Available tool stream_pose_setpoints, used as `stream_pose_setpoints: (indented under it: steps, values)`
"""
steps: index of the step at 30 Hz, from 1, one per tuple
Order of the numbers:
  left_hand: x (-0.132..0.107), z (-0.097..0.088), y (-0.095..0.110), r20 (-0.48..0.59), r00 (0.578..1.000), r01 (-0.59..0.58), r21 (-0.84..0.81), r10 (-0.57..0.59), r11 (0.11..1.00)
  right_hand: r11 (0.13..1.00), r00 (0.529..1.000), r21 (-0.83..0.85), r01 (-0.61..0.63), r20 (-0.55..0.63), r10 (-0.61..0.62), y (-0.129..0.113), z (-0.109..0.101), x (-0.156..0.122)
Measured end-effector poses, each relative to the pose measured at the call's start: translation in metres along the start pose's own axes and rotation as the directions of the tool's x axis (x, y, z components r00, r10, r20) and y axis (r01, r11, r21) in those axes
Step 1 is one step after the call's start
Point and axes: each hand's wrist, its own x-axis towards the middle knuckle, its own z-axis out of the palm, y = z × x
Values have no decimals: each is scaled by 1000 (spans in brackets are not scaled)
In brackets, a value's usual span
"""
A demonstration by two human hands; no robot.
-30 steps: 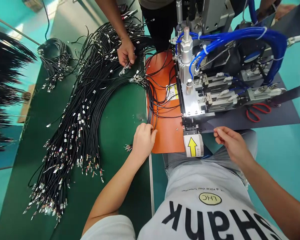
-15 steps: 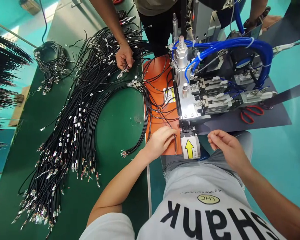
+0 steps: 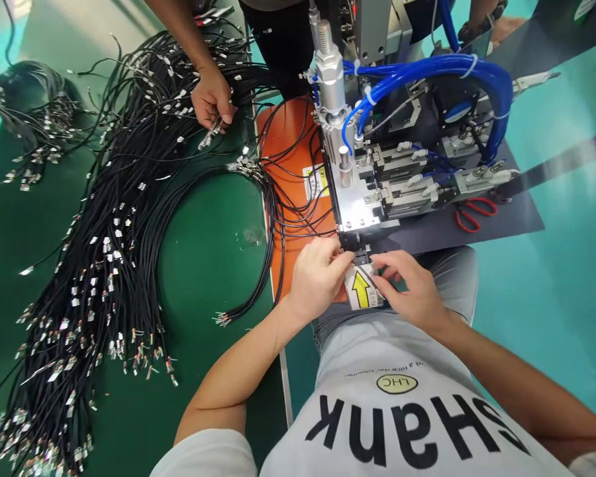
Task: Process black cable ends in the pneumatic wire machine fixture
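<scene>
My left hand (image 3: 318, 277) is closed, its thumb and forefinger pinching a thin black cable (image 3: 364, 273). The cable slants down to the right over a white label with a yellow arrow (image 3: 360, 289) at the near end of the machine. My right hand (image 3: 413, 290) is on the other side of this label, thumb and forefinger apart. Its thumb tip is at the cable's lower end; whether it presses on the cable is hard to see. Just beyond the fingertips lies a small dark fixture (image 3: 361, 254) of the machine.
The machine (image 3: 356, 211) has blue air hoses (image 3: 442, 66). Red-handled scissors (image 3: 475, 213) lie right of it. Looped cables (image 3: 264, 255) cross the green table (image 3: 206, 265) and orange mat (image 3: 291, 255). Further left spreads a large cable pile (image 3: 114, 218). Another person's hand (image 3: 213, 99) holds cable ends.
My right hand has moved left to the arrow label and its fingers have parted. My left hand has shifted toward the fixture, bringing the cable across the label. The whole view has moved slightly.
</scene>
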Motion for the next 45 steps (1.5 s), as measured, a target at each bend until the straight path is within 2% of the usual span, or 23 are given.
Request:
stream_pose_setpoints:
  steps: [2, 4, 6, 8, 10, 13, 15, 18, 20, 23, 26, 31, 37, 40, 43, 45]
  values:
    - [-2, -5, -2, 16, 999, -33, 79, 31, 996, 995, 996, 13, 95, -1, -95, -1, 5, 0]
    - [-6, -11, -6, 52, 997, -58, 130, 51, 990, 988, 989, 60, 140, -47, -138, -3, 10, 0]
    - [-12, -17, -8, 95, 995, -55, 181, 38, 982, 988, 988, 107, 115, -117, -102, -8, 16, 3]
    - [-17, -21, -7, 134, 991, -45, 195, 19, 980, 988, 990, 148, 38, -142, -17, -14, 21, 7]
    - [-18, -21, -3, 151, 988, -14, 144, -8, 989, 982, 990, 182, -47, -120, 70, -17, 23, 12]
    - [-11, -17, 3, 189, 981, 47, -45, -38, 998, 958, 986, 255, -130, -67, 152, -18, 21, 16]
    - [-5, -12, 3, 222, 975, 49, -166, -11, 985, 927, 977, 328, -182, -42, 207, -16, 17, 16]
    - [3, -5, 2, 242, 970, 21, -229, 36, 973, 885, 957, 380, -271, 10, 289, -11, 9, 14]
    - [7, -3, 3, 247, 968, 19, -224, 38, 974, 894, 950, 333, -301, 20, 313, -9, 5, 13]
    - [12, -2, 6, 256, 965, 7, -223, 51, 975, 931, 958, 241, -276, -13, 287, -9, 1, 16]
    - [15, -1, 8, 250, 967, 40, -305, 39, 952, 932, 964, 257, -255, -3, 265, -9, -4, 20]
    - [13, -1, 8, 202, 971, 204, -438, -125, 875, 798, 927, 481, -363, 99, 362, -3, -14, 22]
    - [14, -1, 13, 199, 960, 269, -466, -197, 843, 689, 911, 602, -404, 192, 366, -1, -8, 29]
    - [14, 1, 14, 186, 955, 295, -488, -233, 821, 713, 922, 590, -378, 169, 349, 0, -3, 30]
    - [12, 5, 14, 166, 947, 322, -557, -277, 766, 828, 953, 489, -274, 26, 300, -1, 4, 29]
    - [11, 6, 13, 171, 936, 345, -627, -308, 699, 876, 962, 428, -222, -51, 268, -1, 8, 28]
